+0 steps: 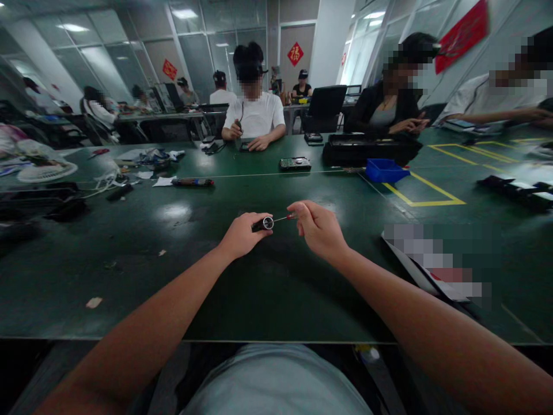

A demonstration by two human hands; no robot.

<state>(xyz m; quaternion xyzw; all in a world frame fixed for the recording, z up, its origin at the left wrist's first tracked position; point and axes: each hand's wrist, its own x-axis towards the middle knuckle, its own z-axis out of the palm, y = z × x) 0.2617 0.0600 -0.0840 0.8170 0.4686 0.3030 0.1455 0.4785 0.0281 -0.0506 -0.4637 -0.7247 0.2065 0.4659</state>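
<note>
Above the dark green table, my left hand is closed round a small black cylindrical part with a round silver end facing me. My right hand pinches a thin wire or pin with a red tip. The wire's other end reaches the silver end of the cylinder. Both hands hover just over the table near its middle, close together.
A blue bin, a black tray and a small black device lie farther back. Yellow tape lines mark the right side. A blurred flat item lies at my right. Cables and clutter sit at left. Several people sit across the table.
</note>
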